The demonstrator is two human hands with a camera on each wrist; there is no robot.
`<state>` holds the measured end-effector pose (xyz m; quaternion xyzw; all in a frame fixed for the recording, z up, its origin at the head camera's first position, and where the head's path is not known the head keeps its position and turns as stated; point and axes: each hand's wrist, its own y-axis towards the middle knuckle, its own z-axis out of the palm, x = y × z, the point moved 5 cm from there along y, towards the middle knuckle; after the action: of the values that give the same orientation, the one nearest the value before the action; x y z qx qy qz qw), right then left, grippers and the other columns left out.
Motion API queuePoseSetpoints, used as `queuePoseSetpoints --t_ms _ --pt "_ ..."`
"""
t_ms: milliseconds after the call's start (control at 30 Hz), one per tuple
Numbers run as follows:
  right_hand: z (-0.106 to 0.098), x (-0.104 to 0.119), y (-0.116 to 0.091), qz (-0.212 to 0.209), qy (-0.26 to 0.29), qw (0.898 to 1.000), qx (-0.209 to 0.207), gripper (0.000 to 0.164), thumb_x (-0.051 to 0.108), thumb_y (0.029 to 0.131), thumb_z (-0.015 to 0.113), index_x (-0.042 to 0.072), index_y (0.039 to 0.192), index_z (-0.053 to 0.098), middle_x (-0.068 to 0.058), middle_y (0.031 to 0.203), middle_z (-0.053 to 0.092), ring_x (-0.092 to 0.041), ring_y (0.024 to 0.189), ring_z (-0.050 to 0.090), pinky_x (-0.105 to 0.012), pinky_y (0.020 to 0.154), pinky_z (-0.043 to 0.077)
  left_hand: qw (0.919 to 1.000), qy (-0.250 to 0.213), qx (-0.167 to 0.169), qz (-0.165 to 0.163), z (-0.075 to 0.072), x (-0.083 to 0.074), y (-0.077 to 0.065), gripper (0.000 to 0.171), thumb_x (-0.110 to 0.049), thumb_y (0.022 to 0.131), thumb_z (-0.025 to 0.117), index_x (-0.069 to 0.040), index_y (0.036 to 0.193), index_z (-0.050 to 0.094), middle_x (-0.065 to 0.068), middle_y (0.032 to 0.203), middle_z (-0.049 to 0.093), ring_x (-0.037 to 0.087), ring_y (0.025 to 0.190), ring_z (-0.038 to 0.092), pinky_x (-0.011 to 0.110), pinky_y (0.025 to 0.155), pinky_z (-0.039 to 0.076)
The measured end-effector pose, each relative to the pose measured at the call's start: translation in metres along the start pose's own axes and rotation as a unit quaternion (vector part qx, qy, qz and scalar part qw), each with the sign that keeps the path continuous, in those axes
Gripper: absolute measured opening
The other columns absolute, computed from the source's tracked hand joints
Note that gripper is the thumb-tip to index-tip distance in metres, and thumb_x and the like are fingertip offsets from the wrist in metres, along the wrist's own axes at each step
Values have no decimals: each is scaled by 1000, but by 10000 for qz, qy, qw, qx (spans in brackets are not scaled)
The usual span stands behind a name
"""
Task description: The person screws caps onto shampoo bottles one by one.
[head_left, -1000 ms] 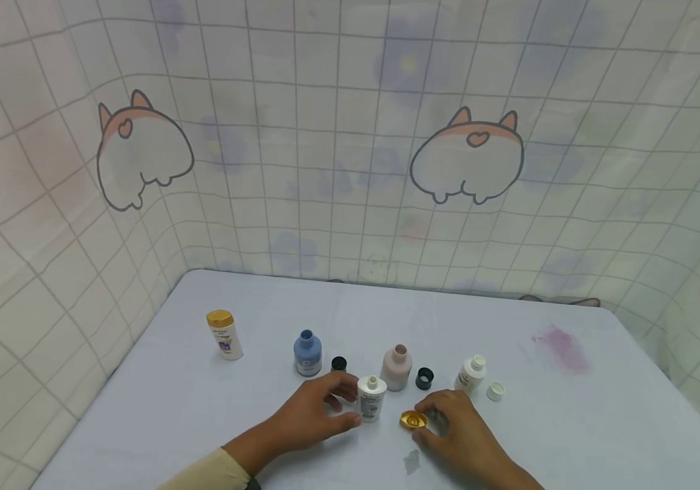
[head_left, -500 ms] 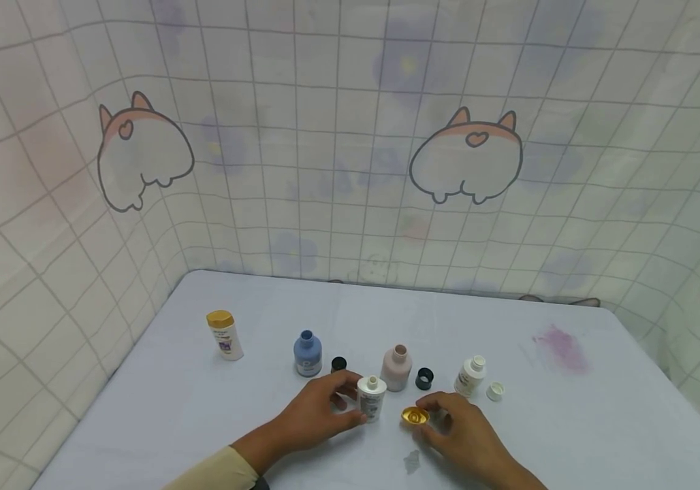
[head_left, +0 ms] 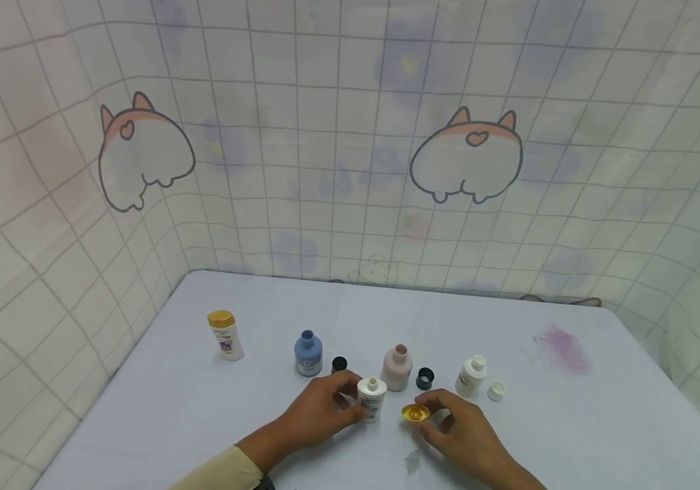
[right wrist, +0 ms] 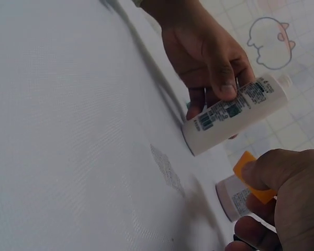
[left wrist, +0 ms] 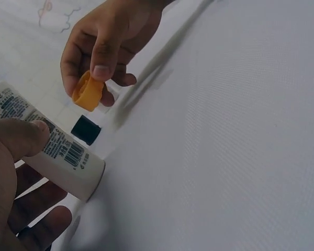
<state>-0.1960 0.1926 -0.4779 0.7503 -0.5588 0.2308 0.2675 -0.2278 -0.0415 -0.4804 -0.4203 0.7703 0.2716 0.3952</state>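
Observation:
My left hand [head_left: 319,412] holds an uncapped white bottle [head_left: 372,403] upright, its thumb across the printed label and fingers behind. In the left wrist view the bottle [left wrist: 68,162] shows a barcode near its base. To the right, my right hand [head_left: 466,432] pinches a golden-yellow cap [head_left: 415,414] between thumb and fingers, its hollow inside facing the head camera. The right wrist view has this cap [right wrist: 243,162] under the thumb, apart from the bottle. Just behind the white bottle stands an open pink bottle [head_left: 395,372].
A black cap [head_left: 425,378] lies beside the pink bottle. Left of it are an open blue bottle [head_left: 308,357] and another black cap [head_left: 339,365]. A small open white bottle [head_left: 470,378] and white cap [head_left: 496,390] stand right. A gold-capped bottle [head_left: 226,338] is far left.
The left hand has shifted slightly right, its thumb now against the white bottle. The right hand has raised the yellow cap a little. The other bottles and caps stay put.

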Motion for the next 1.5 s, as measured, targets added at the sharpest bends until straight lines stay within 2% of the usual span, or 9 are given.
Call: queuePoseSetpoints --t_ms 200,367,567,733,1067,1200,1367,1500 --pt "0 -1 0 -51 379 9992 -79 36 20 74 80 29 103 60 19 96 60 -5 85 57 -22 65 51 10000 -41 -13 -31 0 -3 -1 33 -28 83 73 -23 112 59 -16 104 60 3 93 59 23 81 51" --pt "-3 0 0 -18 680 9976 -133 37 22 74 81 31 103 60 19 95 59 -6 86 56 -23 66 51 9997 -220 37 87 0 -4 -3 31 -28 83 72 -23 111 59 -14 105 61 4 94 60 22 80 51" --pt "-5 1 -1 338 1223 9919 -56 34 23 76 79 26 105 60 10 100 62 -12 86 59 -24 65 53 9989 -364 119 265 1 -9 -4 31 -28 84 71 -21 112 59 -13 107 61 4 95 60 23 80 52" --pt "-5 3 1 573 1728 9833 74 34 15 79 76 19 108 59 4 107 64 -15 92 61 -26 65 54 9986 -386 188 312 3 -13 -3 31 -27 84 71 -23 112 59 -14 106 60 4 94 60 22 80 52" --pt "-8 6 1 612 1846 9809 -66 32 17 78 77 20 106 60 8 101 64 -14 91 60 -25 64 52 9983 -408 286 287 6 -17 -4 31 -26 84 72 -23 111 59 -14 105 61 4 92 61 23 79 52" --pt "-11 8 1 414 1846 9819 -118 32 24 80 76 22 108 60 10 99 64 -14 92 59 -25 65 52 9981 -419 308 327 7 -17 -5 31 -25 84 72 -22 112 59 -14 104 61 4 92 60 23 79 52" --pt "-14 12 1 130 1793 9836 -169 33 34 82 72 30 112 59 10 97 63 -15 88 58 -26 63 52 9978 -395 294 453 8 -19 -4 31 -24 84 72 -22 112 59 -13 104 61 4 92 60 22 79 52" --pt "-17 17 1 67 1697 9852 -215 34 36 82 71 33 114 59 9 94 63 -15 85 58 -26 62 51 9981 -371 319 377 8 -20 -5 30 -25 84 72 -22 112 59 -14 104 60 4 92 60 21 79 52"
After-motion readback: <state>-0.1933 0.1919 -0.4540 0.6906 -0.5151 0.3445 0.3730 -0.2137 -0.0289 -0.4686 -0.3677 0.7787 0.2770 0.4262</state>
